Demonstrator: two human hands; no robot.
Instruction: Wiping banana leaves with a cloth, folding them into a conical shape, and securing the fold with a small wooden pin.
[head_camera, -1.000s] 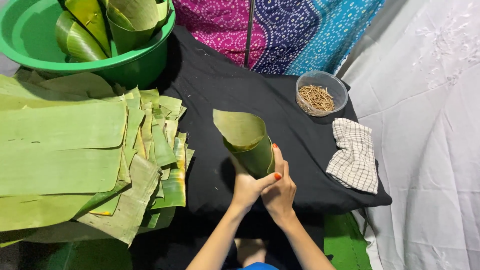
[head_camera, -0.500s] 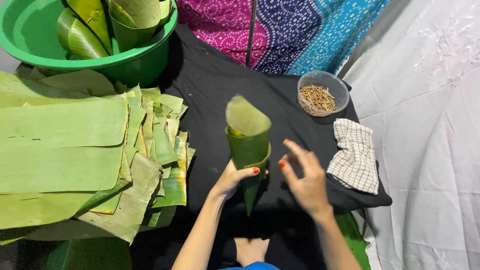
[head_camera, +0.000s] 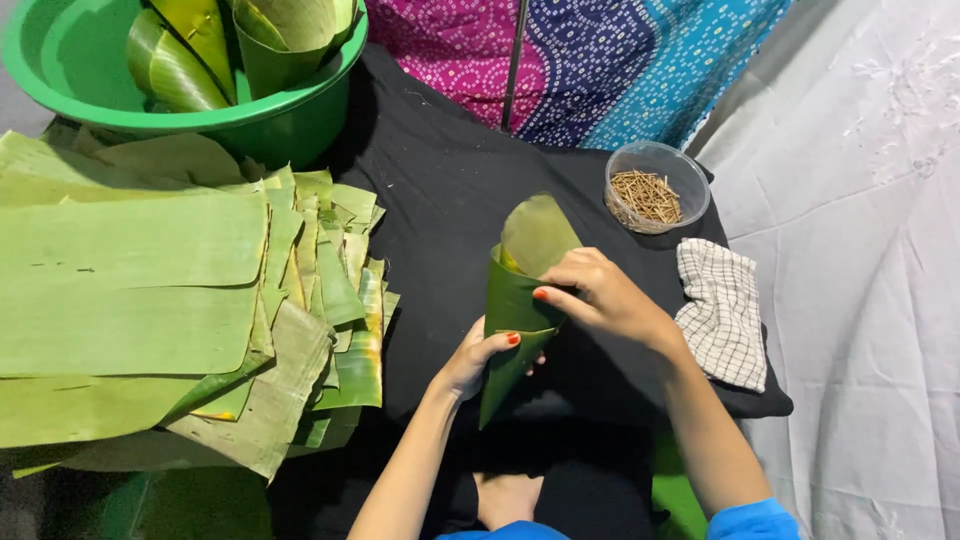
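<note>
A banana leaf rolled into a cone (head_camera: 520, 290) stands over the black cloth (head_camera: 440, 190), its open mouth up and its point down. My left hand (head_camera: 478, 358) grips the cone's lower part, thumb across the leaf. My right hand (head_camera: 600, 295) is closed on the cone's upper right edge, fingers on the fold. Both hands have red nails.
A stack of flat banana leaf pieces (head_camera: 150, 300) lies to the left. A green basin (head_camera: 290, 115) at the top left holds several finished leaf cones. A clear bowl of small sticks (head_camera: 655, 190) and a checked cloth (head_camera: 722, 310) are at the right.
My right hand, which was off the cone half a second ago, has come back onto its upper edge. The cone has shifted slightly right and tilted.
</note>
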